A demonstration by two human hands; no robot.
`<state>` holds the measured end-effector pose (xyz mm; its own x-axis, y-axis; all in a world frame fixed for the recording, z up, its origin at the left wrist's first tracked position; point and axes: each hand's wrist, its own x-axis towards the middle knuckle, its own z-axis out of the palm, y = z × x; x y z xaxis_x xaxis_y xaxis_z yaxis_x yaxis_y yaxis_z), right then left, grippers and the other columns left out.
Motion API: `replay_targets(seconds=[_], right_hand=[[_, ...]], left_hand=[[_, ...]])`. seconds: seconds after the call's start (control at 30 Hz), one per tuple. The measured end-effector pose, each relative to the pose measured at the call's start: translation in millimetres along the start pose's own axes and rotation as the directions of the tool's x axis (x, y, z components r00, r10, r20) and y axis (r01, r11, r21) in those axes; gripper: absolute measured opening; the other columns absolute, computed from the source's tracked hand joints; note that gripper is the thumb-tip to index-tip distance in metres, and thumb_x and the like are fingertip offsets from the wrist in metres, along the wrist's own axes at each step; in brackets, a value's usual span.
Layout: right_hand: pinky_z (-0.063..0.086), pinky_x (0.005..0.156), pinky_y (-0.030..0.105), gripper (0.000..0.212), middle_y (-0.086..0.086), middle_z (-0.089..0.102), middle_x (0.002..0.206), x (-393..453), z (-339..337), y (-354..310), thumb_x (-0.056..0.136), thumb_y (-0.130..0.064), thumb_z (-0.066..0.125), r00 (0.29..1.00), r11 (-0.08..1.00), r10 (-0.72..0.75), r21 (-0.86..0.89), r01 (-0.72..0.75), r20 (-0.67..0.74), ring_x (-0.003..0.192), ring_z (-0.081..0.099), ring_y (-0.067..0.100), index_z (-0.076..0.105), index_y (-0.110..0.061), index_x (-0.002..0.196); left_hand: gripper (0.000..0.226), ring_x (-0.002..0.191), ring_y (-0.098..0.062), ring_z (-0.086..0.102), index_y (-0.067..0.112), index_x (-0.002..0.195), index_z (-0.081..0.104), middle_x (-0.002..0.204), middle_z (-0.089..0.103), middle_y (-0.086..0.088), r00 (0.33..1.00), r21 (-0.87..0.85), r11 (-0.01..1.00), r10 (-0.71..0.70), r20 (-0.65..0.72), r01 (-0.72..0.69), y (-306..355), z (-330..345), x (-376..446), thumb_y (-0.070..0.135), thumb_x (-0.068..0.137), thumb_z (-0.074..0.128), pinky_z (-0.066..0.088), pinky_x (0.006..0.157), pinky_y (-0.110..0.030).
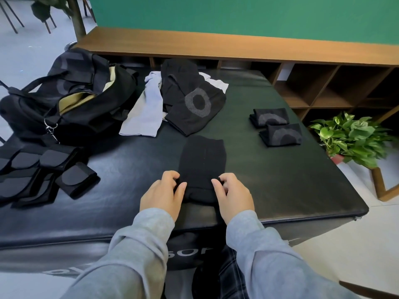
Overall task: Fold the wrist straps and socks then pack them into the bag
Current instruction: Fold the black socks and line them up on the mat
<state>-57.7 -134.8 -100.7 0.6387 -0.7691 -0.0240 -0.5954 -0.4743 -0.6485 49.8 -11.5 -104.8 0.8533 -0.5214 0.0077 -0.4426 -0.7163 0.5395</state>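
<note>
A black sock [203,160] lies flat on the black padded bench [280,180], its near end at the front edge. My left hand [164,190] pinches the sock's near left edge and my right hand [233,193] pinches its near right edge. Two folded black socks [269,117] [280,134] lie at the right. A pile of unfolded black socks [190,100] and a grey sock [144,113] sits at the back. Several black wrist straps [43,173] lie at the left. The open black bag [64,100] stands at the back left.
A wooden shelf unit [323,83] runs behind the bench below a green wall. A potted plant [349,139] stands on the floor at the right. Chair legs [13,20] show at the far left.
</note>
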Motion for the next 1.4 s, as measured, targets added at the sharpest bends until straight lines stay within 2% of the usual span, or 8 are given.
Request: replay_targets(seconds=[0.3, 0.43, 0.57, 0.77, 1.0, 1.17, 1.3, 1.4], right_hand=[[0.037, 0.073, 0.016, 0.008, -0.006, 0.048, 0.096, 0, 17, 12, 0.09, -0.014, 0.061, 0.958, 0.977, -0.199, 0.032, 0.21, -0.204, 0.073, 0.042, 0.006, 0.062, -0.015, 0.098], [0.032, 0.09, 0.016, 0.025, -0.004, 0.056, 0.104, -7, 22, 15, 0.079, -0.036, 0.057, 0.884, 0.908, -0.418, -0.085, 0.409, -0.212, 0.101, 0.041, 0.012, 0.065, -0.017, 0.092], [0.035, 0.093, 0.027, 0.033, -0.006, 0.057, 0.111, -11, 20, 15, 0.072, -0.035, 0.047, 0.842, 0.832, -0.537, -0.202, 0.517, -0.055, 0.108, 0.041, 0.012, 0.063, -0.019, 0.096], [0.035, 0.075, 0.013, 0.008, -0.004, 0.057, 0.105, -9, 23, 15, 0.069, -0.016, 0.05, 0.906, 0.914, -0.404, -0.074, 0.398, -0.123, 0.108, 0.037, 0.007, 0.056, -0.012, 0.073], [0.03, 0.076, 0.005, 0.006, -0.014, 0.045, 0.106, -8, 21, 15, 0.069, -0.015, 0.044, 0.934, 0.937, -0.344, 0.027, 0.348, -0.092, 0.108, 0.029, -0.006, 0.049, -0.013, 0.068], [0.016, 0.096, 0.0, 0.025, -0.005, 0.051, 0.119, -2, 14, 11, 0.083, -0.024, 0.042, 0.959, 0.955, -0.23, 0.15, 0.255, -0.166, 0.117, 0.032, 0.002, 0.058, -0.012, 0.097], [0.021, 0.106, 0.016, 0.03, -0.007, 0.048, 0.131, 1, 14, 9, 0.096, -0.025, 0.041, 0.972, 0.971, -0.229, -0.079, 0.224, -0.059, 0.131, 0.029, 0.009, 0.054, -0.016, 0.122], [0.031, 0.099, 0.023, 0.041, -0.009, 0.056, 0.112, -6, 14, 4, 0.091, -0.038, 0.031, 0.972, 0.967, -0.222, -0.143, 0.21, -0.076, 0.115, 0.038, 0.011, 0.062, -0.02, 0.11]], left_hand=[[0.028, 0.097, -0.016, 0.044, 0.024, 0.093, 0.067, 0.1, 0.052, 0.007, 0.949, -0.011, 0.955, 0.292, -0.114, -0.296, -13, 12, -3, 0.002, 0.082, 0.054, 0.036, 0.076, -0.028], [0.032, 0.101, -0.008, 0.035, 0.032, 0.088, 0.064, 0.096, 0.048, 0.016, 0.946, 0.011, 0.952, 0.304, -0.113, -0.305, -11, 13, -5, 0.049, 0.078, 0.038, 0.026, 0.085, -0.027], [0.042, 0.104, -0.006, 0.032, 0.033, 0.09, 0.059, 0.1, 0.045, 0.018, 0.948, 0.065, 0.951, 0.306, -0.088, -0.301, -11, 13, -4, 0.061, 0.073, 0.033, 0.021, 0.085, -0.024], [0.019, 0.102, -0.008, 0.034, 0.027, 0.091, 0.059, 0.1, 0.049, 0.013, 0.951, 0.065, 0.959, 0.284, -0.122, -0.278, -7, 14, -5, 0.024, 0.078, 0.045, 0.025, 0.085, -0.027], [0.033, 0.106, -0.009, 0.03, 0.022, 0.095, 0.06, 0.106, 0.052, 0.009, 0.963, 0.078, 0.965, 0.255, -0.091, -0.249, -9, 16, -4, -0.003, 0.075, 0.053, 0.021, 0.087, -0.025], [0.036, 0.111, -0.012, 0.034, 0.021, 0.098, 0.06, 0.109, 0.052, 0.008, 0.963, 0.077, 0.967, 0.251, -0.099, -0.244, -10, 16, -4, -0.006, 0.077, 0.048, 0.023, 0.088, -0.025], [0.024, 0.114, -0.014, 0.038, 0.027, 0.098, 0.06, 0.112, 0.051, 0.012, 0.968, 0.066, 0.976, 0.213, -0.134, -0.206, -5, 15, -4, 0.034, 0.088, 0.04, 0.024, 0.092, -0.027], [0.063, 0.122, -0.01, 0.031, 0.03, 0.113, 0.057, 0.127, 0.045, 0.012, 0.972, 0.116, 0.975, 0.203, -0.117, -0.19, -4, 16, -4, 0.066, 0.075, 0.023, 0.023, 0.1, -0.031]])
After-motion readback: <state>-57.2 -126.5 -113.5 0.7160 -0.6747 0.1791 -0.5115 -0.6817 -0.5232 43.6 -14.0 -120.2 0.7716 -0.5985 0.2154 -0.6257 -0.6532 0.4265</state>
